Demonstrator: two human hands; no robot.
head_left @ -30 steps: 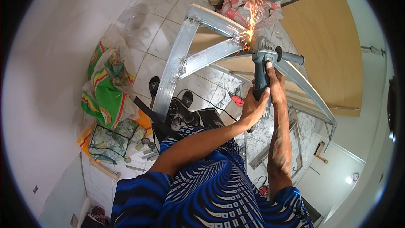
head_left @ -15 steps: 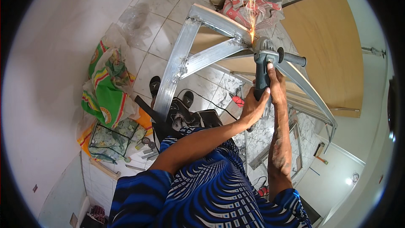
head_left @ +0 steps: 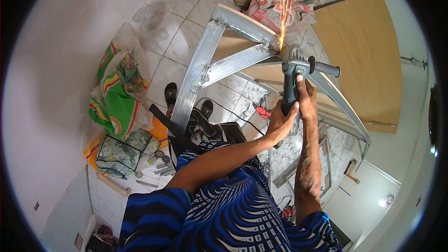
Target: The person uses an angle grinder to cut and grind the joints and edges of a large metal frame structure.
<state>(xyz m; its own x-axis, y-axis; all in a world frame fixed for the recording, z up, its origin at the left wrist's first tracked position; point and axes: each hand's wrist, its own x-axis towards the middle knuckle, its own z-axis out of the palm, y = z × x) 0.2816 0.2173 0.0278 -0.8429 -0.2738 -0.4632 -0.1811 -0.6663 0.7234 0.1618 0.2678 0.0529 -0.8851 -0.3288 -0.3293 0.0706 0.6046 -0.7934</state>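
Note:
An angle grinder [head_left: 291, 79], grey-green with a dark side handle, is gripped in both my hands. My left hand [head_left: 282, 123] wraps the lower part of its body. Higher up, my right hand [head_left: 306, 100] closes round the body from the right, its thumb lying near the button by the head. The grinder's head meets the metal frame [head_left: 240, 62] close to where a slanted bar joins the top bar. Orange sparks [head_left: 283, 16] shoot away from that contact, toward the far side. The grinder's disc is mostly hidden behind the head.
Red-and-white sacks [head_left: 280, 0] are piled beyond the frame. A curved wooden panel [head_left: 359, 60] leans at the right. Green and clear plastic bags [head_left: 116, 107] lie on the tiled floor at the left. A dark cord [head_left: 233, 112] runs across the floor near my feet.
The grinder and both hands have shifted very slightly right and down in the picture. Sparks keep flying; both hands keep their grip.

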